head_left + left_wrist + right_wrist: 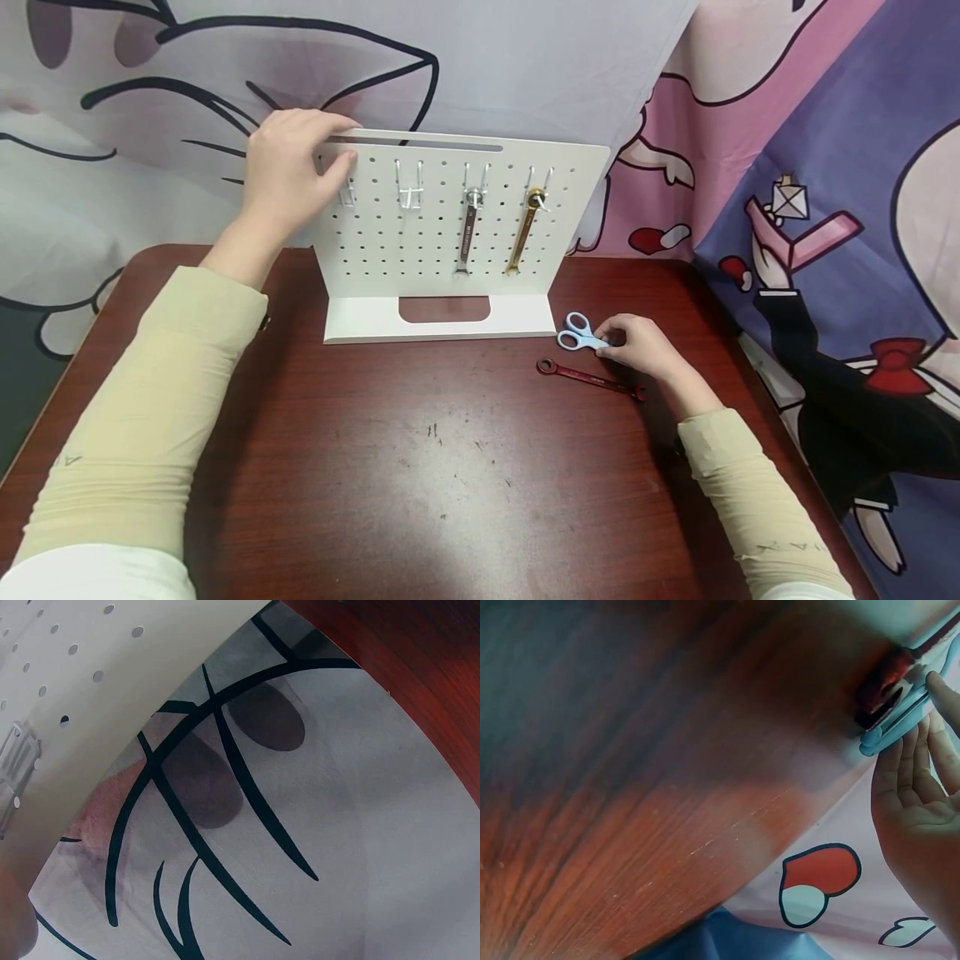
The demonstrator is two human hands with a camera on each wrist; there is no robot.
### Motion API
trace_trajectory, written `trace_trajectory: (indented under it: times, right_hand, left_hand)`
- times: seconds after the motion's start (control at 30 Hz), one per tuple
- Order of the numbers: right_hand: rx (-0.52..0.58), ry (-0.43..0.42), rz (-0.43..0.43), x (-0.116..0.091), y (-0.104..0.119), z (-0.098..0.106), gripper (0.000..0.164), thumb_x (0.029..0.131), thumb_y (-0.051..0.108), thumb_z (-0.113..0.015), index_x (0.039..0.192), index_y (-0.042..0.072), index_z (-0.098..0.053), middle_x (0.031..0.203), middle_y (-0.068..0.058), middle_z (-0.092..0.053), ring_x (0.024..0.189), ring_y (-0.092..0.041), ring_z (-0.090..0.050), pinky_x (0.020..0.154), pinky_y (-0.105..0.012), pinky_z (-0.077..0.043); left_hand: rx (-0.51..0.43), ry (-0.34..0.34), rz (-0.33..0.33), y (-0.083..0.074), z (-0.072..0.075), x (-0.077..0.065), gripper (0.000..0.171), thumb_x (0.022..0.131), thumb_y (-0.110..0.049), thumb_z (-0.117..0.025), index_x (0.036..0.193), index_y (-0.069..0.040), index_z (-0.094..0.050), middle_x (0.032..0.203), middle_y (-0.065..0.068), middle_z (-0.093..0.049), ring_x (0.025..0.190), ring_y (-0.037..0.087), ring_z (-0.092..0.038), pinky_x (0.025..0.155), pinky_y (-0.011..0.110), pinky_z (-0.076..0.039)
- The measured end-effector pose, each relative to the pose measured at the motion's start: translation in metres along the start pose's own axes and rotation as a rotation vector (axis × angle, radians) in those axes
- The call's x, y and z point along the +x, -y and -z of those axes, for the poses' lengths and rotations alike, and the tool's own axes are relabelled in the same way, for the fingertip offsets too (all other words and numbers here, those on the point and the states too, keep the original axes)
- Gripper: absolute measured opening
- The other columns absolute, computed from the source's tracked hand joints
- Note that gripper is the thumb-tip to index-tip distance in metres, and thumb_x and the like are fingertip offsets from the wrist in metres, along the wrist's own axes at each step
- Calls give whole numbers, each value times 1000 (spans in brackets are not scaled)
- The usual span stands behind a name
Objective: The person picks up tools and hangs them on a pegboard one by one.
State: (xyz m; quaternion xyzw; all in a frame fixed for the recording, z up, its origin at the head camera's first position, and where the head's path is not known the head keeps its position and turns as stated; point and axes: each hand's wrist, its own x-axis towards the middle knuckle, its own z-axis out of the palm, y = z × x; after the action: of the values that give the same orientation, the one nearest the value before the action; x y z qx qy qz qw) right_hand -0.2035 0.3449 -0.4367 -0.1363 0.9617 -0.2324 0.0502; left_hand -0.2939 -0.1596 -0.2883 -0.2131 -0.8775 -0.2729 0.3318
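Observation:
My left hand [288, 162] grips the upper left corner of a white pegboard [435, 285], thumb on its front face. In the left wrist view only a fingertip [15, 922] shows beside the board's edge. My right hand [637, 343] pinches light blue scissors [592, 341] by the end away from the finger rings, low at the table, right of the board's base. Just in front of the scissors lies a dark red wrench [592, 379]. In the right wrist view the scissors [900, 724] sit between thumb and fingers, near the red wrench [885, 679].
A silver wrench [467, 237] and a gold wrench [522, 237] hang from hooks on the board. Two more hooks are on its left, one bare hook [410, 198] and one partly behind my hand. The brown table [420, 467] meets a printed cloth [525, 67] behind.

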Motion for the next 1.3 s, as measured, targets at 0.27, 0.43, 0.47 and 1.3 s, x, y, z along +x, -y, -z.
trace_trajectory:
  times: [0.27, 0.43, 0.47, 1.3]
  right_hand:
    - [1, -13, -14, 1, 2, -2, 15, 84, 2, -85, 97, 2, -77, 89, -12, -74, 84, -24, -65, 77, -30, -51]
    - [47, 4, -61, 1, 3, -3, 14, 86, 2, -82, 99, 1, -77, 90, -13, -75, 86, -23, -66, 77, -26, -51]
    - [56, 2, -65, 0, 3, -3, 14, 87, 1, -82, 100, 0, -77, 91, -13, -76, 86, -22, -66, 77, -24, -51]
    - [329, -132, -45, 17, 60, -5, 17, 86, 1, -84, 101, -3, -76, 86, -16, -72, 73, -5, -61, 67, -13, -50]
  left_hand:
    - [1, 5, 2, 0, 0, 0, 27, 98, -11, -68, 123, -3, -75, 120, 18, -79, 116, 40, -70, 107, 54, -50]
    - [4, 7, 2, 0, 0, 0, 28, 98, -11, -67, 123, -3, -75, 120, 18, -79, 115, 41, -70, 106, 54, -50]
    - [4, 8, 1, 0, 0, 0, 28, 98, -11, -67, 123, -3, -75, 120, 18, -79, 115, 40, -70, 106, 54, -50]
    - [7, 7, 0, 0, 0, 1, 28, 98, -11, -67, 123, -4, -76, 119, 18, -79, 115, 40, -70, 107, 53, -50]
